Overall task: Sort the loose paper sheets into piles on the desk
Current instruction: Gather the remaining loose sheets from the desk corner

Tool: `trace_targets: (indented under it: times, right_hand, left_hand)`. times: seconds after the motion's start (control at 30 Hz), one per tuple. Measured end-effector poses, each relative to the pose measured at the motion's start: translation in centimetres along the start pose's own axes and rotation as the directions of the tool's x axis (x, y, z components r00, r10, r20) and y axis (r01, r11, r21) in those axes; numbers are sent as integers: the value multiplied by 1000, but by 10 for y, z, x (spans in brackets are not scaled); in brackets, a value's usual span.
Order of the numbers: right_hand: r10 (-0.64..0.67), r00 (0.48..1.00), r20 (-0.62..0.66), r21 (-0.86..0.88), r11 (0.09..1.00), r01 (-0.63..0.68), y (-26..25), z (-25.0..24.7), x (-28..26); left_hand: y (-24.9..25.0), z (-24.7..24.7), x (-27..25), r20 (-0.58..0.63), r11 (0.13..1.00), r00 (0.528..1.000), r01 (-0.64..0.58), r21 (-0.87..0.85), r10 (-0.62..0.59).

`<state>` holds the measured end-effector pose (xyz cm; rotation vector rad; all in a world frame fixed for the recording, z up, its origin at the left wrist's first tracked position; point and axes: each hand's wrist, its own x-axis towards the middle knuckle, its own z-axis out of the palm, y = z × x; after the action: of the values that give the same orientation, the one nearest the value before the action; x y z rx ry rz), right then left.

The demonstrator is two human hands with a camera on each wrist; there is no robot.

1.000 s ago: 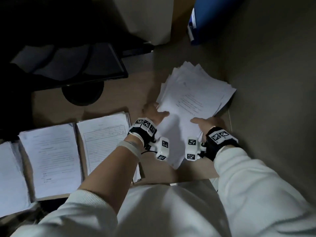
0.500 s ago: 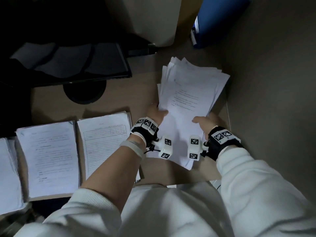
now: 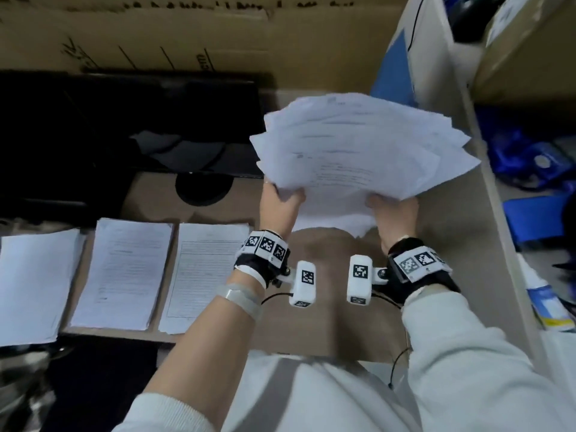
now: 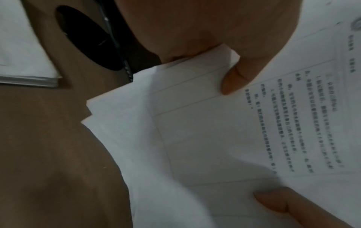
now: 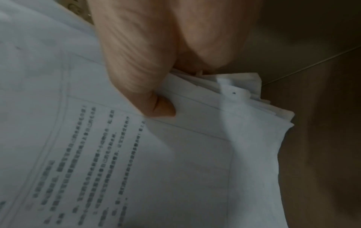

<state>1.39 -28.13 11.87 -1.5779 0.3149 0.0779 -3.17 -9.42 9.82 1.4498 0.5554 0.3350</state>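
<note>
A thick, fanned bundle of loose paper sheets (image 3: 358,151) is held in the air above the right part of the desk (image 3: 336,307), clear of its brown surface, with the far edges of the sheets splayed out unevenly. The bundle is gripped at its near edge from both sides: the left hand (image 3: 279,210) is closed on the near left corner, thumb pressed on the top sheet and fingers hidden beneath, and the right hand (image 3: 394,213) is closed on the near right corner in the same way. In the left wrist view the left thumb (image 4: 234,80) is seen lying flat on the printed top sheet (image 4: 244,123), and several offset corners of the sheets below it are visible; in the right wrist view the right thumb (image 5: 156,106) is pressed onto the same page, beside a ragged stack of sheet edges (the printed lines are too blurred to be read). Three sorted piles are laid side by side on the left part of the desk: a left pile (image 3: 28,285) partly cut off by the frame edge, a middle pile (image 3: 121,272) and a right pile (image 3: 205,275) just beside the left forearm. A dark monitor (image 3: 124,126) on a round base is seen behind the piles, and cardboard (image 3: 156,35) stands behind it. Marker-tagged bands are worn on both wrists.
</note>
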Motion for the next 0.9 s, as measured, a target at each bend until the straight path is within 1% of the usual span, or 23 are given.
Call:
trace_targets:
  times: [0.07, 0.17, 0.2, 0.27, 0.37, 0.43, 0.53, 0.57, 0.63, 0.67, 0.7, 0.73, 0.8, 0.83, 0.9]
  right_hand:
    - [75, 995, 66, -84, 994, -70, 16, -3, -1]
    - [197, 974, 111, -247, 955, -165, 40, 0, 4]
    - [213, 972, 100, -281, 943, -178, 46, 3, 7]
    - [221, 974, 58, -294, 936, -195, 51, 13, 11]
    - [253, 967, 31, -285, 929, -234, 54, 25, 16]
    - [222, 975, 4, -301, 930, -210, 53, 30, 21]
    - [126, 992, 2, -393, 912, -115, 53, 31, 30]
    - [108, 994, 2, -422, 902, -97, 52, 30, 30]
    - [102, 995, 3, -424, 901, -91, 55, 27, 30]
    - [120, 993, -6, -414, 903, -112, 59, 25, 31]
    - [154, 988, -18, -403, 903, -148, 64, 24, 32]
    - [184, 983, -31, -397, 900, -181, 71, 24, 35]
    - [256, 965, -46, -410, 876, -252, 83, 24, 43]
    - [285, 957, -44, -421, 864, -277, 87, 25, 45]
    - [322, 945, -57, -453, 835, -311, 96, 27, 52]
  left_hand:
    - [-14, -9, -3, 32, 998, 998, 48, 33, -49]
    - [-26, -18, 2, 18, 983, 990, 136, 120, -139]
    - [-28, -20, 6, 16, 978, 987, 156, 141, -159]
    - [-32, -21, 18, 13, 970, 986, 160, 183, -165]
    - [-32, -24, 37, -3, 969, 982, 188, 157, -190]
    - [-34, -28, 49, 0, 964, 982, 183, 190, -187]
    - [-35, -31, 62, 16, 971, 988, 147, 186, -153]
    - [-37, -31, 64, 20, 968, 987, 152, 198, -159]
    - [-45, -31, 67, 56, 953, 980, 172, 251, -192]
    - [-48, -32, 68, 102, 943, 963, 218, 252, -250]
    - [-54, -34, 68, 150, 933, 936, 280, 227, -318]
    - [-62, -37, 68, 183, 909, 904, 339, 242, -386]
    - [-73, -42, 66, 241, 859, 855, 359, 364, -459]
    - [-77, -43, 64, 259, 839, 839, 350, 417, -479]
    - [-86, -42, 64, 227, 807, 829, 371, 459, -510]
